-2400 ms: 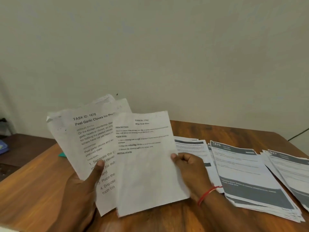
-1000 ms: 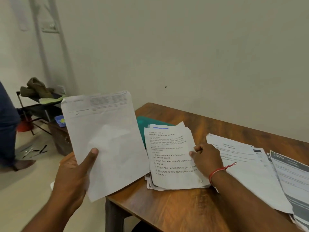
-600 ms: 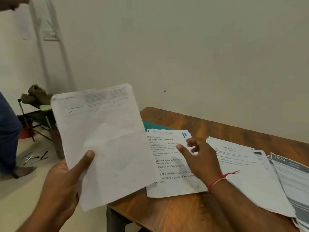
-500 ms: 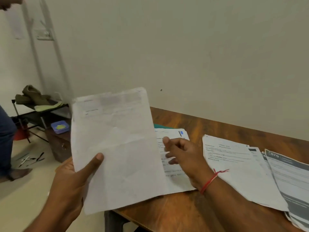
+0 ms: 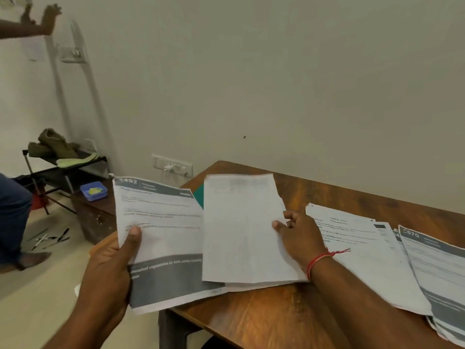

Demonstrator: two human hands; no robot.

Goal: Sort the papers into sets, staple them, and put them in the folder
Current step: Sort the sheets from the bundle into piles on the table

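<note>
Sheet 492 (image 5: 161,222), a paper with a dark grey header band and a grey block across its foot, is gripped by the left hand (image 5: 108,273): the thumb lies across its printed face near the left edge and the other fingers are curled behind it, holding it tilted up off the left corner of the table (image 5: 264,313). The right hand (image 5: 299,238) is at the right edge of a white sheet (image 5: 241,227) that shows only faint print, with the thumb pressed on its face and the fingers bent beside the edge. Whether those fingers reach under the paper cannot be told. This white sheet lies on top of a few more sheets on the table, and its left edge overlaps sheet 492. A red thread (image 5: 319,259) circles the right wrist. Between the two sheets a sliver of the green folder (image 5: 200,195) shows on the table. To the right of the right hand lies a printed sheet (image 5: 357,250) with black text, and beyond it a fanned grey-banded stack (image 5: 432,273) whose top page reads 670. Behind the table corner a wall socket (image 5: 172,167) holds a white plug. Off to the left, a blue box (image 5: 93,191) sits on a dark wooden chest (image 5: 95,217), and shoes (image 5: 54,143) rest on a black rack. Another person's leg (image 5: 12,210) stands at the left border, and a raised hand (image 5: 47,18) shows, blurred, at the top left.
</note>
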